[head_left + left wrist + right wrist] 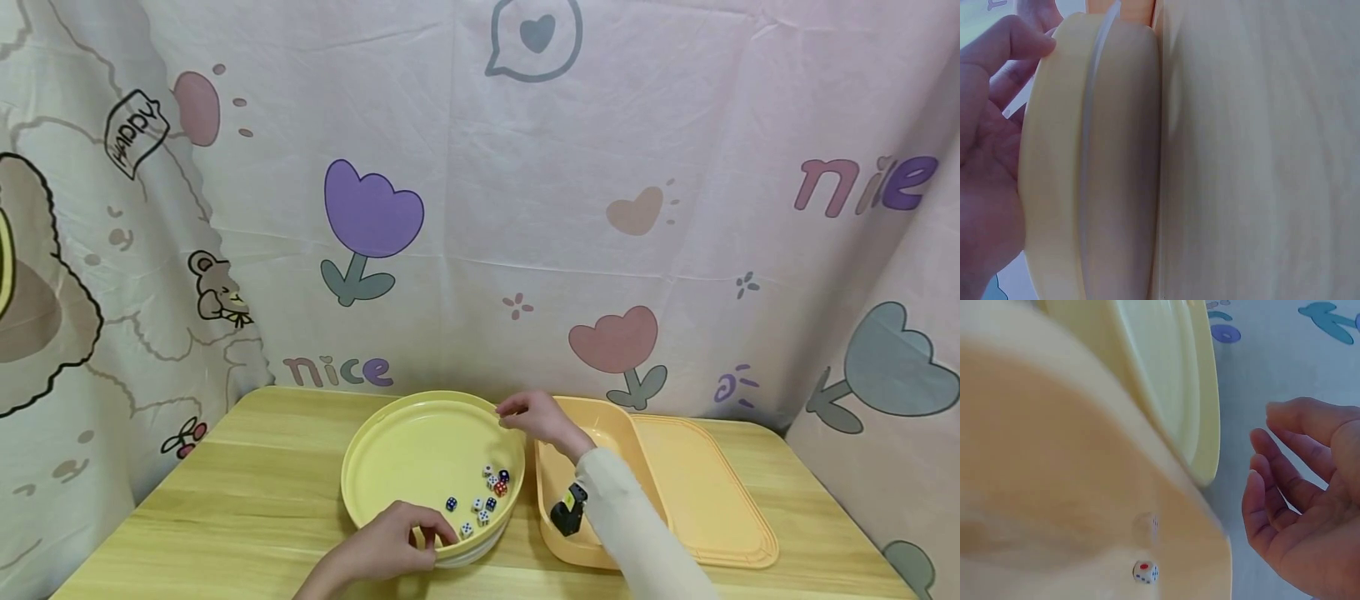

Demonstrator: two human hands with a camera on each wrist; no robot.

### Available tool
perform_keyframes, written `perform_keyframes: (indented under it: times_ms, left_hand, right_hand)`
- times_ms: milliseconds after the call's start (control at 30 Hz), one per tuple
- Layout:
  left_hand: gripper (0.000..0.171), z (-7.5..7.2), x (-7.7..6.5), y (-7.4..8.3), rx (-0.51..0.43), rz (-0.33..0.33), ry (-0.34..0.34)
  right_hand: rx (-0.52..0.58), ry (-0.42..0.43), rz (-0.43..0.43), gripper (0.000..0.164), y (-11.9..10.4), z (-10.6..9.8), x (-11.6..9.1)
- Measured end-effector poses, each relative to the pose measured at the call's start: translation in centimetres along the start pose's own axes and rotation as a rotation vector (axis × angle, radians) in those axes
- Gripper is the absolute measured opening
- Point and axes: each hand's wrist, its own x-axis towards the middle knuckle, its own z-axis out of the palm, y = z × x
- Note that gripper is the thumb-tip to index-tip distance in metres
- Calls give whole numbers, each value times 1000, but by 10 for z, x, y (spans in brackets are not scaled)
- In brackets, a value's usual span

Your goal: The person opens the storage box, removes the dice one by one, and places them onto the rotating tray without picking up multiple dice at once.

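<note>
A round yellow container (420, 450) with a shallow tray-like top stands on the table. On that top, toward its right front, lie several small dice: white ones (477, 505), dark blue ones (452, 503) and a red one (500, 489). My left hand (393, 540) holds the front rim, fingers bent over the edge and thumb against the outer wall (1060, 156). My right hand (536, 417) hovers between the container's back right rim and an orange box (551, 525), its fingers loosely curved around nothing. One white die (1145, 572) lies inside the orange box.
Right of the orange box lies a flat orange lid (705, 492). A black wrist camera (568, 510) on the right sleeve overlaps the box. Behind the wooden table (247, 483) hangs a printed cloth (480, 208).
</note>
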Motion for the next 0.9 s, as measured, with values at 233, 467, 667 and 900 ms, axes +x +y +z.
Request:
perform_keyframes:
  times_ms: [233,467,667,900]
  left_hand:
    - [27,0,1,1,-2,-8,0]
    - [27,0,1,2,4,-24,-3]
    - [27,0,1,1,4,-31,-5]
    - [26,0,1,1,4,-23,-7]
  right_hand:
    - [53,121,55,19,17,-9,-2]
    - [38,290,156,24,41,-16,-6]
    - [48,315,194,20,57,-19,-8]
    - [80,292,212,19,63,-20,-10]
